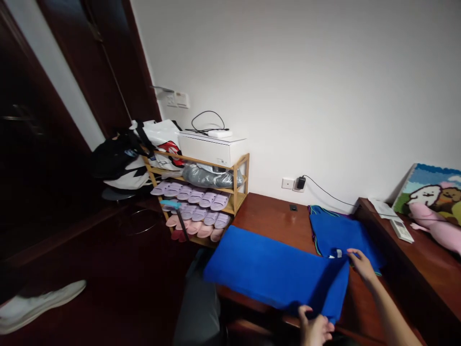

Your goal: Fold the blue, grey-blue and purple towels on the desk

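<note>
Blue cloth [273, 269] lies in a long flat strip over the near part of the wooden table [273, 214], its left end jutting past the table's edge, near a trousered leg [200, 302]. Closest to me, the left hand [317, 329] is at the cloth's near right corner, fingers curled and one held apart from the others; I can't tell whether it grips the fabric. Farther up, I have the right hand [360, 264] nearly closed, its thumb and finger pinched together on the far right corner, where the fabric rises into a dark crease. Just beyond that hand I see a second blue cloth [333, 230] with striped edging and a small white tag. To its right, a remote [401, 230] and a pink plush toy [437, 230] rest on the raised ledge [425, 259]. Left of the table stands a wooden rack [236, 192] of lilac and pink slippers [196, 194], a white box [205, 148] on top. Behind, a black plug [301, 182] sits in the wall socket.
</note>
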Demonstrator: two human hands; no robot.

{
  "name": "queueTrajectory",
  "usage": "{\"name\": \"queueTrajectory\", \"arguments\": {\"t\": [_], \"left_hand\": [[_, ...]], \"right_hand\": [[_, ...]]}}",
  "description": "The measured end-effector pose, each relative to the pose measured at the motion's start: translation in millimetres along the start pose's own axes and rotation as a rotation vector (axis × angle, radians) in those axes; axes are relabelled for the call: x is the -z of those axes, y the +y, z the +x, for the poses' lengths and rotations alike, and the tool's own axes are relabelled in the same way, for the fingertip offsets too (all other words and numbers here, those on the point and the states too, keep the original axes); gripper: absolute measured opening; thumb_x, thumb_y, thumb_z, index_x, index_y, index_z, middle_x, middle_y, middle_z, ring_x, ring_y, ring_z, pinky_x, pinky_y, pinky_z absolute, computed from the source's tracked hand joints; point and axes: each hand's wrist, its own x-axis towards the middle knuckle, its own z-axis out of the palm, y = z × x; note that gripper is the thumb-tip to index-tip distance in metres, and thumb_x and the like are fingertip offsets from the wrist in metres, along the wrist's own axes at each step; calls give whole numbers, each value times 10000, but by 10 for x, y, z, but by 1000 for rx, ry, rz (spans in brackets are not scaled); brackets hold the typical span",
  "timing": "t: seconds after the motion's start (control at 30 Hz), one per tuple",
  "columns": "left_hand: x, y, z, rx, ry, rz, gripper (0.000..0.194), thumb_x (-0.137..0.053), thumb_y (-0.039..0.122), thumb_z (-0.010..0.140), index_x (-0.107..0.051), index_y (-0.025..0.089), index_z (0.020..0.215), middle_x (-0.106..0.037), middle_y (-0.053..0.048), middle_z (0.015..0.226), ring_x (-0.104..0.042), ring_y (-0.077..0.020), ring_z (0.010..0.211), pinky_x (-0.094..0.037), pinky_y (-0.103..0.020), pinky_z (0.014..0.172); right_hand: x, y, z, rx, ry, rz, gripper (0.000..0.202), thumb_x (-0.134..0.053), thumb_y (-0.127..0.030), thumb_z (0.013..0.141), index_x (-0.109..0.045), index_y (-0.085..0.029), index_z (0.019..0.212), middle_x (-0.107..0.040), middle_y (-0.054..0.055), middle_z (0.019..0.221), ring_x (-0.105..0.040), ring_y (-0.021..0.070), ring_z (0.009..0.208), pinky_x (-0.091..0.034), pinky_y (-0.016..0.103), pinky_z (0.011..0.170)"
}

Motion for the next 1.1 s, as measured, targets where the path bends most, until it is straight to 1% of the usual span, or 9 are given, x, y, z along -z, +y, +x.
{"name": "queueTrajectory", "arguments": {"t": [0.1,0.2,0.33,0.5,0.63,0.77,0.87,1.0,1.1], "left_hand": [[477,454,-152,-231,-15,25,427,-852,520,644,-656,291,946,-663,-19,656,-740,-269,734,-576,-405,784],[980,886,-371,-470,29,105,461,-866,614,645,-730,244,884,-735,-69,756,-755,-274,790,-596,-389,818],[1644,1402,-649,-689,199,237,591,-892,696,620,-755,246,978,-761,-67,781,-759,-288,804,-612,-381,798],[2564,1930,-742,-727,627,467,619,-684,820,757,-776,262,1007,-814,-95,884,-788,-339,878,-626,-416,826],[3236,2146,-510,-653,766,596,644,-524,839,771,-777,267,929,-824,-129,933,-797,-391,954,-634,-475,861],[3654,2163,-197,-657,887,467,614,-540,853,657,-722,293,832,-821,-148,1015,-769,-444,1114,-613,-558,1008],[3761,2121,-59,-586,762,185,527,-650,808,618,-679,310,790,-826,-94,942,-782,-437,1125,-638,-555,989],[3724,2115,-51,-553,540,-57,487,-766,744,593,-662,291,736,-800,-63,826,-823,-400,987,-682,-491,891],[3685,2173,-127,-601,664,102,545,-750,809,568,-687,286,705,-782,-54,764,-820,-393,872,-691,-464,795]], "right_hand": [[-177,-634,6,128,-234,144,528,-556,-669,696,-786,-255,929,-800,137,852,-751,293,735,-601,416,658],[-622,-1419,-123,351,-446,195,631,-564,-696,720,-803,-187,1007,-807,132,902,-736,261,764,-602,397,731],[-1532,-2426,-401,570,-588,151,501,-608,-550,823,-808,-178,1094,-820,116,1044,-743,245,910,-594,380,877],[-2806,-3282,-793,674,-653,17,250,-635,-285,886,-813,-222,1050,-817,82,1108,-731,238,1047,-543,359,1027],[-3592,-3479,-1167,669,-666,-120,105,-704,-239,856,-787,-217,917,-794,84,1123,-708,263,1125,-520,352,1054],[-4012,-3350,-1375,643,-663,-198,107,-690,-250,893,-772,-237,960,-782,75,1155,-695,287,1164,-511,377,1054],[-4140,-3243,-1359,649,-673,-212,153,-660,-228,917,-773,-245,1018,-775,96,1251,-670,306,1238,-484,406,1104],[-4216,-3221,-1315,675,-726,-188,192,-631,-168,919,-778,-257,1006,-798,76,1242,-664,290,1275,-462,396,1142],[-4203,-3273,-1351,689,-743,-134,228,-629,-118,888,-772,-253,1004,-812,72,1196,-691,274,1229,-467,389,1143]]}}
